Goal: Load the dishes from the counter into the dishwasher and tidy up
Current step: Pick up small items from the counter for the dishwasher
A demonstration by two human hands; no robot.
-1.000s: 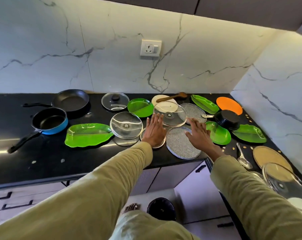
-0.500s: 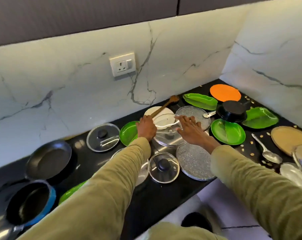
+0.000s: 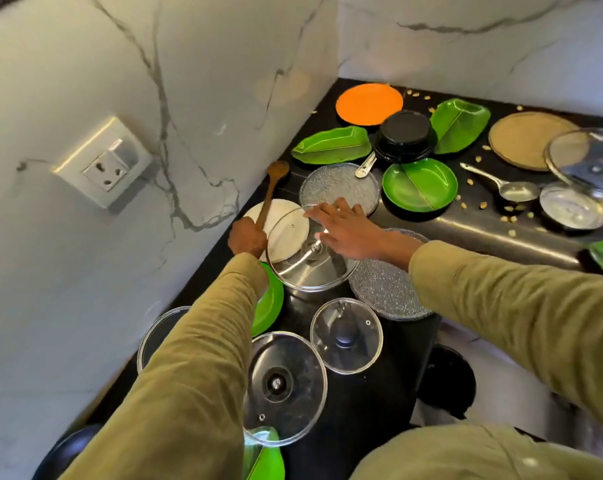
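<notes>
Glass lids crowd the near end of the black worktop (image 3: pixel 466 230): a large one with a metal stud (image 3: pixel 285 388) at about seven o'clock from the hands, and a smaller one with a black knob (image 3: pixel 346 336) just beside it. We see our left hand (image 3: pixel 247 239) at nine o'clock of the tilted glass lid (image 3: pixel 312 251), fingers curled round the lower shaft of the wooden spoon (image 3: pixel 274 188), whose bowl points up towards the wall at twelve o'clock. Under spoon and lid lies a white plate (image 3: pixel 282 230). Our right hand (image 3: pixel 345 230) comes in from three o'clock, fingers spread and nearly straight across the lid's upper rim, resting on it rather than gripping it.

We judge the lid stiff, fairly heavy for its size, slippery and breakable; its metal rim, or the centre stud, looks the safest place to hold. The spoon is light and rigid and easily carried by the shaft.

Further right sit two speckled glass plates (image 3: pixel 339 187), green leaf-shaped dishes (image 3: pixel 331 145), a round green plate (image 3: pixel 419 185), an orange plate (image 3: pixel 369 103), a black bowl turned upside down (image 3: pixel 405 135), a steel ladle (image 3: pixel 500 185) and, at the far right, another glass lid (image 3: pixel 587 161) over a brown disc (image 3: pixel 525 140). Crumbs are scattered there.

We can read no brand or writing anywhere; the wall socket (image 3: pixel 102 161) is unmarked.
</notes>
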